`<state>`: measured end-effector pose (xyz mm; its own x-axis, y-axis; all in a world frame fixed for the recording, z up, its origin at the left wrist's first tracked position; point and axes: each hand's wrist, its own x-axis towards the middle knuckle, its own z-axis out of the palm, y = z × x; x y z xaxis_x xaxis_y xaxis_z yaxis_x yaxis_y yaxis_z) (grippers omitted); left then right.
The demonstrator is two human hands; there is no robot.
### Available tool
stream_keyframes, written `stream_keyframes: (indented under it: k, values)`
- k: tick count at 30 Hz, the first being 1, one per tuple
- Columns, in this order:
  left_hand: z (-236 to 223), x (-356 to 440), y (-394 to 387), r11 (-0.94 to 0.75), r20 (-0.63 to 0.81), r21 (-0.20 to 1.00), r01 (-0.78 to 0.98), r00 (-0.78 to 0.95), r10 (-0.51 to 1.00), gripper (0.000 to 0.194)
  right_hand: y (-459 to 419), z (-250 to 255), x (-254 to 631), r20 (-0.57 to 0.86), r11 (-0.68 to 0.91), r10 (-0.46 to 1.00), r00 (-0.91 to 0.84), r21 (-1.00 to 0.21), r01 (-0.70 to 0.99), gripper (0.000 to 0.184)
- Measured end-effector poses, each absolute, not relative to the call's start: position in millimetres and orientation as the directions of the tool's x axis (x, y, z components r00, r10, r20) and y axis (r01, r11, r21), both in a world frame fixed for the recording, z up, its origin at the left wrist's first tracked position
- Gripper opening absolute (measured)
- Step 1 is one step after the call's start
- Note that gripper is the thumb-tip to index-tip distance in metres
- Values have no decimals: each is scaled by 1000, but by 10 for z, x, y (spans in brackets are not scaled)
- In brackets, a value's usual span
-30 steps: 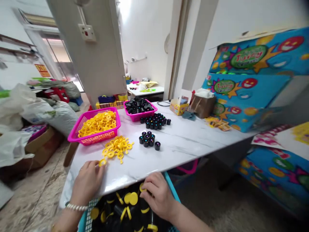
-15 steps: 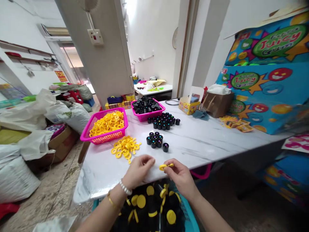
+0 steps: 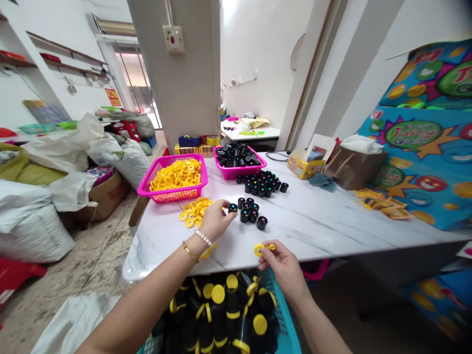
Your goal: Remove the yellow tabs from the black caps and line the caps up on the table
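Note:
My left hand (image 3: 215, 221), with a pearl bracelet on its wrist, has thumb and fingers closed around a small black cylinder (image 3: 232, 208) with a blue dot on top. It is at the left of a small group of similar black cylinders (image 3: 253, 215). In my right hand (image 3: 280, 260), near the table's front edge, a yellow ring-shaped plastic piece with a small tab (image 3: 259, 250) is pinched between thumb and fingers. Loose yellow ring pieces (image 3: 191, 214) lie in a heap on the table, partly behind my left hand.
Pink baskets hold yellow rings (image 3: 172, 197) and black parts (image 3: 241, 172). More black cylinders (image 3: 263, 183) stand behind the near group. Below the table edge, a teal basket (image 3: 286, 314) is full of black tubes with yellow caps. A tissue bag (image 3: 356, 164) and blue boxes (image 3: 416, 162) are right.
My left hand has moved forward from the table's front to the black cylinders and closed on one. My right hand still holds the yellow ring piece. The view has shifted left.

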<state>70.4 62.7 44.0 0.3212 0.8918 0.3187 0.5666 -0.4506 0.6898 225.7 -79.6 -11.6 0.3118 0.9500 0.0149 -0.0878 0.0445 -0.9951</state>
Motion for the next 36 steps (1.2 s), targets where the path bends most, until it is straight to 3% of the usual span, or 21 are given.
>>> stream_keyframes:
  k: [4, 8, 14, 21, 27, 36]
  values:
    - [361, 494, 68, -479, 301, 744, 467, 407, 863, 24, -788, -79, 2275, 7, 46, 959, 285, -991, -129, 24]
    - [93, 430, -200, -427, 240, 766, 480, 403, 883, 26, -703, 18, 2252, 6, 35, 980, 199, -989, -140, 24]
    - [-23, 445, -223, -530, 331, 685, 499, 434, 838, 19, -495, 229, 2124, -88, -89, 996, 7, -994, 61, 28]
    - [-4, 371, -100, -590, 315, 636, 498, 531, 787, 19, -350, 267, 2006, -56, -74, 994, 90, -974, 216, 26]
    - [39, 294, 102, -718, 354, 479, 505, 638, 684, 26, -326, 213, 1985, -134, -142, 988, 79, -985, 101, 25]
    - [26, 281, 32, -671, 341, 561, 485, 604, 721, 24, -310, 193, 1972, -256, -246, 963, 81, -963, -111, 28]
